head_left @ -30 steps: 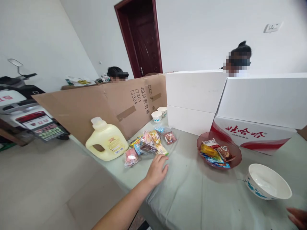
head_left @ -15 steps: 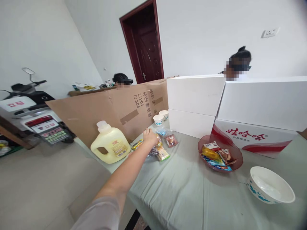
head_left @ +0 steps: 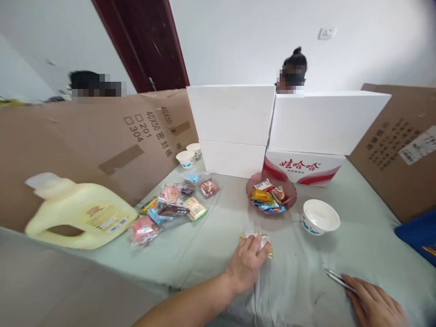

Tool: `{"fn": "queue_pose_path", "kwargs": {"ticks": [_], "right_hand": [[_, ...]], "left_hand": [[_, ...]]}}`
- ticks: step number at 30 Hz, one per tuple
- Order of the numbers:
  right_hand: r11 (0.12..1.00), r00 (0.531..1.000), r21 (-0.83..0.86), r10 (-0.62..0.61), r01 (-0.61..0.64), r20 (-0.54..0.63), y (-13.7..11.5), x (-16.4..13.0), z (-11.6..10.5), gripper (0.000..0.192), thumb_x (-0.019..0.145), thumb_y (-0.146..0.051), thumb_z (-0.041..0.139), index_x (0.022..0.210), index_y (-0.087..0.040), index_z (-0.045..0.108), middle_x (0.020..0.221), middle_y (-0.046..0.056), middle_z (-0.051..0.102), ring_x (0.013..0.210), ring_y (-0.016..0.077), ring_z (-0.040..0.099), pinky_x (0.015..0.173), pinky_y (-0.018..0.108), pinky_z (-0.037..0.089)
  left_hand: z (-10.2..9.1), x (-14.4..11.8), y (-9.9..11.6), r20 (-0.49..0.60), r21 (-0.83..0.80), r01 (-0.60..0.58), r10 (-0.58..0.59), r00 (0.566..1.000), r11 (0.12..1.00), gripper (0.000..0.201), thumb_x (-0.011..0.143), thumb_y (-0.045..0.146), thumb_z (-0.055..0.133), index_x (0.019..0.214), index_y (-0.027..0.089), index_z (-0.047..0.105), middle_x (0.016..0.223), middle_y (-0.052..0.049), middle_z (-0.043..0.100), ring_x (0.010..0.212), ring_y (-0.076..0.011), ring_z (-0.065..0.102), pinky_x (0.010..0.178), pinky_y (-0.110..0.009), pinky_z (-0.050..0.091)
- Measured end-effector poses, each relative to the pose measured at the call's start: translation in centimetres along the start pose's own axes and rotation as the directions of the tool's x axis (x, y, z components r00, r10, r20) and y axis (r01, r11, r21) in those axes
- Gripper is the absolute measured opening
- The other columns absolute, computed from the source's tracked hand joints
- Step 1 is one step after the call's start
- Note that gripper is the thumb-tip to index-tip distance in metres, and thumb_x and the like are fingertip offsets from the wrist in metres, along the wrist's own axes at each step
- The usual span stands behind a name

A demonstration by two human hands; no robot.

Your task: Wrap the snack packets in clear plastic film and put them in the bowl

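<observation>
My left hand [head_left: 250,261] is closed over a small wrapped snack packet [head_left: 269,249] on the table; the fingers cover much of it. At the lower right, my right hand [head_left: 373,302] grips a pair of metal tongs [head_left: 335,275], their tips pointing left toward the table. Beyond my left hand stands a reddish glass bowl [head_left: 250,196] with several snack packets in it. To its right is a white paper bowl [head_left: 321,218] with a blue pattern. A pile of wrapped snacks [head_left: 173,210] lies to the left.
A yellow jug [head_left: 112,213] lies tilted at the left. Cardboard panels [head_left: 68,131] [head_left: 395,136] flank the table, and white boxes [head_left: 235,118] stack at the back. Two paper cups [head_left: 185,159] stand by the left panel. Two people [head_left: 294,68] are partly visible behind.
My view has swung right. My left hand has left the snack pile and now rests on a packet in front of the glass bowl. My right hand with the tongs has come into view.
</observation>
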State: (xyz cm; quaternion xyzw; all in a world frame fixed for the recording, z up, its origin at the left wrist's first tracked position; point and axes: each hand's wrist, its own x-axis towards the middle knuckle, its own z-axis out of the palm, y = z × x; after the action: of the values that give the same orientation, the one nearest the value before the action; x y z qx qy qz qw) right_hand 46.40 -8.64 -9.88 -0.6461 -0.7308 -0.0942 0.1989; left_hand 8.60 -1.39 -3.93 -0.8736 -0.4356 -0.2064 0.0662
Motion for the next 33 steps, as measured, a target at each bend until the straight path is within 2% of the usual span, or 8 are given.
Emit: {"fn": "queue_pose_path", "kwargs": {"ticks": [4, 8, 14, 17, 20, 25, 29, 33], "right_hand": [[1.0, 0.999, 0.028, -0.014, 0.013, 0.038, -3.4, 1.6, -1.6, 0.034, 0.095, -0.037, 0.036, 0.107, -0.024, 0.064, 0.095, 0.008, 0.067, 0.084, 0.0246, 0.065, 0.075, 0.042, 0.052], [0.974, 0.989, 0.208, -0.111, 0.088, 0.102, -10.8, 5.2, -2.9, 0.033, 0.098, -0.027, 0.035, 0.126, -0.024, 0.053, 0.11, 0.008, 0.063, 0.086, 0.0177, 0.066, 0.07, 0.029, 0.054], [0.93, 0.911, 0.22, -0.342, 0.294, 0.231, -20.4, 9.5, -2.4, 0.039, 0.09, -0.008, 0.04, 0.122, -0.022, 0.057, 0.102, 0.007, 0.064, 0.074, 0.0164, 0.065, 0.066, 0.027, 0.051], [0.949, 0.907, 0.205, -0.294, 0.239, 0.303, -18.7, 8.8, -1.9, 0.043, 0.088, -0.006, 0.039, 0.122, -0.025, 0.058, 0.098, 0.004, 0.064, 0.072, 0.015, 0.065, 0.065, 0.026, 0.049], [0.981, 0.947, 0.14, -0.165, 0.131, 0.275, -13.0, 6.6, -1.8, 0.042, 0.091, -0.012, 0.035, 0.12, -0.028, 0.06, 0.1, 0.003, 0.064, 0.074, 0.015, 0.065, 0.064, 0.026, 0.05], [1.0, 0.998, -0.012, -0.013, 0.013, 0.055, -5.9, 3.8, -2.3, 0.033, 0.096, -0.036, 0.037, 0.106, -0.025, 0.067, 0.091, 0.006, 0.066, 0.079, 0.0229, 0.063, 0.069, 0.037, 0.05], [0.989, 0.995, 0.136, -0.039, 0.051, -0.092, -9.9, 4.4, -1.8, 0.033, 0.094, -0.045, 0.046, 0.108, -0.021, 0.063, 0.106, 0.011, 0.063, 0.1, 0.0274, 0.058, 0.087, 0.046, 0.049], [0.923, 0.993, 0.366, -0.12, 0.117, -0.013, -17.2, 6.7, -0.8, 0.056, 0.089, -0.045, 0.057, 0.138, -0.023, 0.042, 0.132, 0.013, 0.051, 0.115, 0.027, 0.054, 0.093, 0.044, 0.05]], "left_hand": [[0.3, -1.9, 1.4, -0.152, -0.302, -0.085, 0.041, 0.988, 0.95, 0.048, 0.084, 0.017, 0.056, 0.131, 0.017, 0.045, 0.122, -0.014, 0.055, 0.115, -0.0284, 0.053, 0.095, -0.045, 0.048], [0.4, -2.2, -0.2, -0.316, -0.506, 0.011, -0.197, 0.928, 0.863, 0.034, 0.087, 0.017, 0.051, 0.121, 0.019, 0.045, 0.114, -0.013, 0.056, 0.11, -0.0261, 0.055, 0.095, -0.046, 0.047], [0.9, -2.1, -1.1, -0.181, -0.675, 0.159, -0.37, 0.911, 0.721, 0.035, 0.092, 0.018, 0.046, 0.126, 0.019, 0.041, 0.113, -0.012, 0.055, 0.105, -0.0224, 0.056, 0.088, -0.039, 0.05], [1.0, -2.0, -1.0, -0.152, -0.651, 0.126, -0.292, 0.944, 0.748, 0.042, 0.09, 0.021, 0.053, 0.13, 0.02, 0.04, 0.112, -0.011, 0.056, 0.104, -0.0232, 0.055, 0.089, -0.041, 0.049], [1.1, -1.7, -0.9, -0.152, -0.584, 0.109, -0.24, 0.959, 0.804, 0.048, 0.082, 0.025, 0.067, 0.126, 0.021, 0.049, 0.113, -0.011, 0.057, 0.106, -0.0268, 0.053, 0.091, -0.045, 0.048], [1.3, -1.4, -0.9, -0.161, -0.679, 0.156, -0.353, 0.922, 0.717, 0.012, 0.087, 0.015, 0.054, 0.094, 0.02, 0.062, 0.096, -0.006, 0.057, 0.091, -0.0196, 0.057, 0.078, -0.032, 0.051], [1.4, -1.7, -1.0, -0.096, -0.777, 0.227, -0.468, 0.879, 0.587, 0.01, 0.091, 0.023, 0.049, 0.089, 0.019, 0.057, 0.095, -0.006, 0.056, 0.086, -0.0173, 0.057, 0.074, -0.029, 0.049], [1.3, -1.9, -0.8, -0.03, -0.827, 0.29, -0.553, 0.833, 0.482, 0.012, 0.092, 0.026, 0.047, 0.088, 0.018, 0.054, 0.094, -0.006, 0.057, 0.085, -0.0162, 0.057, 0.073, -0.027, 0.049]]}}
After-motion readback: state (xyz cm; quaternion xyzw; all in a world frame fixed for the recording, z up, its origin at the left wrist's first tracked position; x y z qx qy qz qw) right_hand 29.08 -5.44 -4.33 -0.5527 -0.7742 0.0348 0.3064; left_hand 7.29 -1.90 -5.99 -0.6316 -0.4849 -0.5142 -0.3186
